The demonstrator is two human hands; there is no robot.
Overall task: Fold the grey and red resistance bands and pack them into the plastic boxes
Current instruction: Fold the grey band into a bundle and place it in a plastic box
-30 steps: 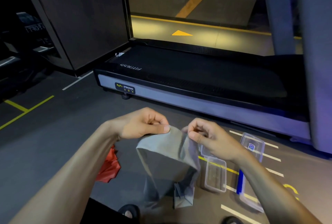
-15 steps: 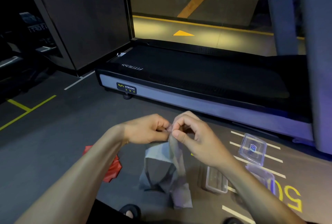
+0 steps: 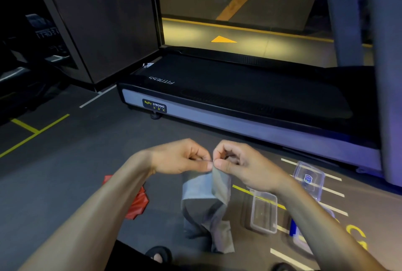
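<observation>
both hands meet in the middle of the view, thumbs nearly touching. the left hand (image 3: pixel 182 158) pinches the top edge of the grey band (image 3: pixel 206 203) between thumb and curled fingers, and the right hand (image 3: pixel 241 165) pinches the same edge just beside it, fingers curled in. the grey band hangs down from that shared pinch in a loose doubled fold, its lower end crumpled and resting on the floor (image 3: pixel 65 183) near the person's feet.

the red band (image 3: pixel 137 203) lies bunched on the floor to the left, partly hidden behind the left forearm, well apart from the grey one.

to the right, an open clear box (image 3: pixel 264 212) sits on the floor under the right wrist. further right a clear lid (image 3: pixel 309 180) with a small blue label lies on the white floor lines. another box (image 3: pixel 301 236) with a blue edge is mostly hidden by the right forearm.

a treadmill (image 3: pixel 239 101) runs across the floor beyond the hands.
</observation>
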